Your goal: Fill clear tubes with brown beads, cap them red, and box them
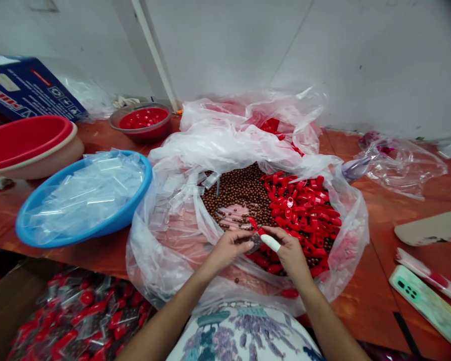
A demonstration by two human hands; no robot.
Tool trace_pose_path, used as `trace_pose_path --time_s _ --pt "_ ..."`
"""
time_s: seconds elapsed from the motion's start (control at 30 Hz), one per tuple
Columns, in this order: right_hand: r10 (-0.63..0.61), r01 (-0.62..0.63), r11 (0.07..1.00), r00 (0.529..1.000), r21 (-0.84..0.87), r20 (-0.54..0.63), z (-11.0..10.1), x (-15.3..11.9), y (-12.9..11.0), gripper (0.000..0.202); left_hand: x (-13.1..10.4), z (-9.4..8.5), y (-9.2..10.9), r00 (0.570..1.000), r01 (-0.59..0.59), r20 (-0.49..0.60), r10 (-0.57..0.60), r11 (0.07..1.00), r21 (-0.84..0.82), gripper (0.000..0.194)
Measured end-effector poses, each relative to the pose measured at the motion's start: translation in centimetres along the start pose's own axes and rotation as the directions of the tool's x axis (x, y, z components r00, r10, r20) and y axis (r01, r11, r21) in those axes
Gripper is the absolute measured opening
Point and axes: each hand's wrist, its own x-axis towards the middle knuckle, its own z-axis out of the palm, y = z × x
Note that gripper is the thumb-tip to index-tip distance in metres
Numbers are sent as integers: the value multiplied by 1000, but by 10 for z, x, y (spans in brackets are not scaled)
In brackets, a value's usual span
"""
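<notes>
My left hand [232, 246] pinches a small clear plastic case [256, 242] with brown balls inside. The fingers of my right hand [283, 245] are closed on a red plastic piece [260, 231] at the mouth of the case; one finger has a white wrap. Both hands are above an open clear plastic bag [150, 281]. Inside it lie loose brown balls [244, 188] at the back and a heap of red plastic pieces [308, 215] on the right. Several empty clear cases [169, 195] rest on the bag's left side.
A blue basin [145, 200] of empty clear cases stands left, with red and white basins [30, 138] behind it. A box of filled cases [86, 321] is at lower left. A phone [428, 306] lies on the right of the table [376, 235]. Another bag [248, 110] stands behind.
</notes>
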Motion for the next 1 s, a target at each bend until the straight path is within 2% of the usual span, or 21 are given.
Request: trace_pose_path --time_s 0.27,0.43,0.63,0.7,0.83,1.0 --pt "-147 148 974 989 -170 21 -5 -4 0 28 -1 5 -10 999 -11 -30 10 999 -35 32" --pt "-261 295 888 955 -353 140 -4 -9 -1 36 -4 7 -8 999 6 -39 -9 996 -86 35" --pt "-167 166 942 986 -290 23 -1 -10 -2 23 -7 12 -7 999 -11 -54 7 997 -81 37" --pt "-155 157 957 988 -246 26 -2 -10 -4 23 -7 11 -8 999 -24 -50 21 998 -51 37" --pt "-56 61 990 998 -125 36 -6 -8 -8 28 -8 10 -11 998 -42 -49 42 999 7 35" --pt "-25 30 990 999 -139 43 -4 -7 -5 25 -6 12 -13 996 -89 -1 89 995 -44 35"
